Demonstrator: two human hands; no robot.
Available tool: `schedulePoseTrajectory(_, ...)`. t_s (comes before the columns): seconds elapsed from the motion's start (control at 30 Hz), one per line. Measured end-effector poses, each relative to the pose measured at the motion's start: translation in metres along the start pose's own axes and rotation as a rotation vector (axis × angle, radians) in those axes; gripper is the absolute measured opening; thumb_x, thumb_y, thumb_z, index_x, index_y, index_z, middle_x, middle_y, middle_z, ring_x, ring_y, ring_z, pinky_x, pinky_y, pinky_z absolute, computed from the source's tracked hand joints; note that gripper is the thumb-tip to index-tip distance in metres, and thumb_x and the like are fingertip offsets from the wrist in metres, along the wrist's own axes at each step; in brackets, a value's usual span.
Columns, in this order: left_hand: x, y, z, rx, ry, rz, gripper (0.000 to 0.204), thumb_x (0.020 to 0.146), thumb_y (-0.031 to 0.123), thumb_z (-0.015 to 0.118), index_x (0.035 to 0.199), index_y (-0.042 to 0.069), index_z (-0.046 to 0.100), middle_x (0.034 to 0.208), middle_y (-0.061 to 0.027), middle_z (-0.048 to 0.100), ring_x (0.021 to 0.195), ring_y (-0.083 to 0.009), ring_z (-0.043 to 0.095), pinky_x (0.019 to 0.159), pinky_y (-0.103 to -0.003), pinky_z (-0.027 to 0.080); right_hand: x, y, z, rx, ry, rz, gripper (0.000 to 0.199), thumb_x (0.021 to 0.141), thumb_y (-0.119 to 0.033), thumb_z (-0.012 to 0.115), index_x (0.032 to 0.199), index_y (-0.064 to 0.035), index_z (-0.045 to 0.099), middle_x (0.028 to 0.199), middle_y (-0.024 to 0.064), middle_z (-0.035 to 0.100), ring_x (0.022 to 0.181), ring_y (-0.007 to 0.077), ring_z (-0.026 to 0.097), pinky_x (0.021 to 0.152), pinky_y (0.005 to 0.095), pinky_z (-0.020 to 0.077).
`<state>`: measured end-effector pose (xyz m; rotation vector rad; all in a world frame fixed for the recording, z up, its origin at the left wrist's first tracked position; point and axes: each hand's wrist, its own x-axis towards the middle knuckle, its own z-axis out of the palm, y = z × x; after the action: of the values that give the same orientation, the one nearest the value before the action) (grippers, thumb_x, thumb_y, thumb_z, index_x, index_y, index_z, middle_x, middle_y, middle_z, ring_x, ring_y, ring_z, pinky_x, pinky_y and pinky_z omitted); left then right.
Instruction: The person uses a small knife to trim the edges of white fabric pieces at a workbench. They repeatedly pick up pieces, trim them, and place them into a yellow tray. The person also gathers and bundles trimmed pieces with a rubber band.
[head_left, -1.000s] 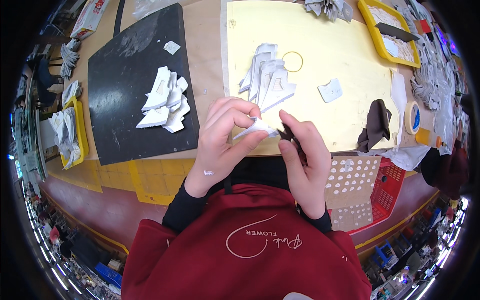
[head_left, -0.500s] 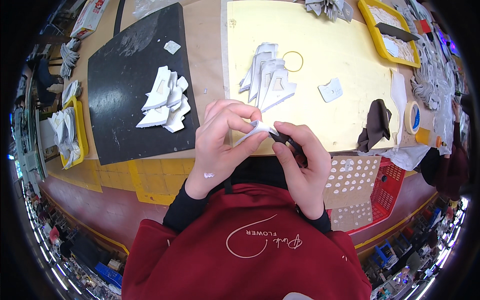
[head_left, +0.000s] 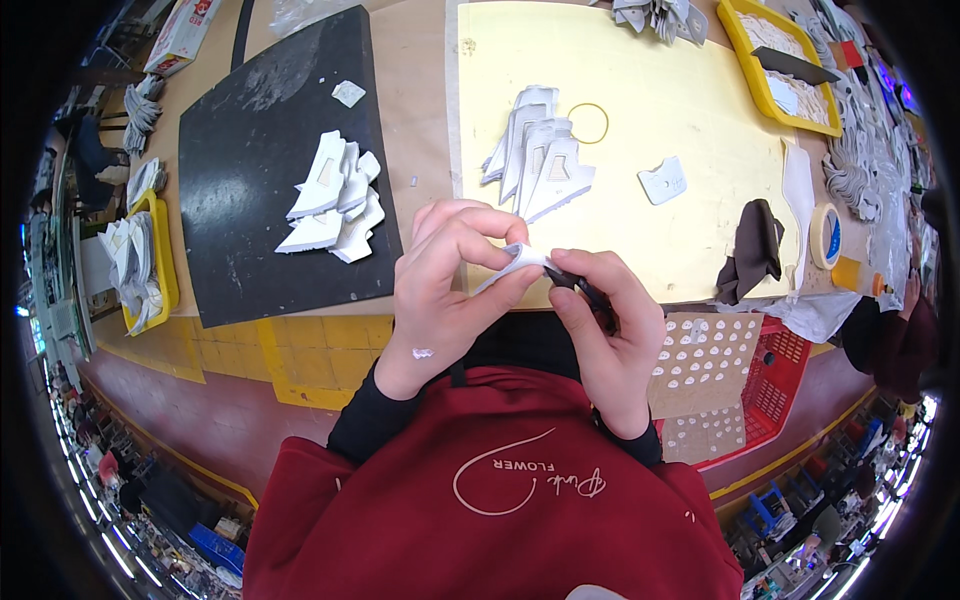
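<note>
My left hand is closed on a white cut piece, pinching it so that it curls between thumb and fingers. Closed around a small black hand tool, my right hand holds its tip at the piece's right end; most of the tool is hidden in the fingers. Just beyond my hands, a fanned stack of white-grey cut pieces lies on the yellow sheet. To the left, a loose pile of similar white pieces rests on the black board.
A yellow ring, a small pale piece, a dark cloth and a tape roll lie to the right. Yellow trays hold pieces at both sides. A red crate with cardboard stands below the table's right edge.
Both hands keep the same grip, with the tool's tip still at the white piece. The whole view has shifted very slightly; the piles have not changed.
</note>
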<state>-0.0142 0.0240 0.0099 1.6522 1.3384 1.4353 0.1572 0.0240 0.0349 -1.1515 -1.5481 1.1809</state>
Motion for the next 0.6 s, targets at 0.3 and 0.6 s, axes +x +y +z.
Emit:
schedulePoseTrajectory(0.3,-0.0004,-0.0008,0.0008,0.012,0.006,0.018,0.03,0.072,0.003,0.082,0.081,0.011,0.055,0.094,-0.0033,0.071,0.091,-0.0235,0.063,0.086,-0.036,0.041,0.0007,0.0016,0.0002,0.018,-0.008,-0.052,0.026,0.087,0.005,0.066,0.112,-0.0027,0.069,0.088,0.0048,0.063,0.065,0.0081,0.05,0.056,0.0216,0.0396)
schedulePoseTrajectory(0.6,-0.0006,0.0018,0.0008,0.074,0.002,0.028,0.03,0.071,0.003,0.082,0.082,0.011,0.056,0.094,-0.002,0.07,0.094,-0.0233,0.061,0.087,-0.036,0.041,-0.0012,-0.0004,-0.0018,0.424,-0.006,0.281,0.025,0.09,0.006,0.061,0.113,0.0002,0.067,0.094,0.0061,0.063,0.082,0.008,0.054,0.074,0.0209,0.043)
